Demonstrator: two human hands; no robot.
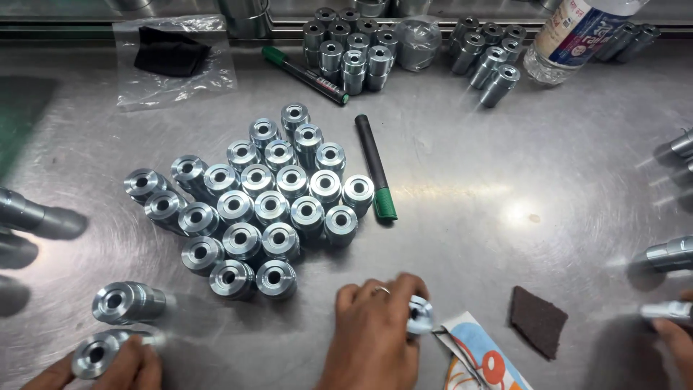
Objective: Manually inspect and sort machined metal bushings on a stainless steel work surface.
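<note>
Right hand (372, 336) fingers clamped on small metal part (419, 315); left hand (123, 368) fingers touch metal bush (94, 354), grip unclear; plastic bag (173, 61) far beyond holds black cloth (170, 50).

Probably workshop: machined bushings (272, 208), steel bench (505, 166)

I see bright overhead light glaring off the steel table (505, 209), short soft shadows under the metal parts (260, 202), and blurred, stretched parts at the frame edges.

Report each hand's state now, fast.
Left hand: closed on a small metal fitting.
Right hand: at the frame edge, against a metal cylinder; grip cannot be told.
</note>
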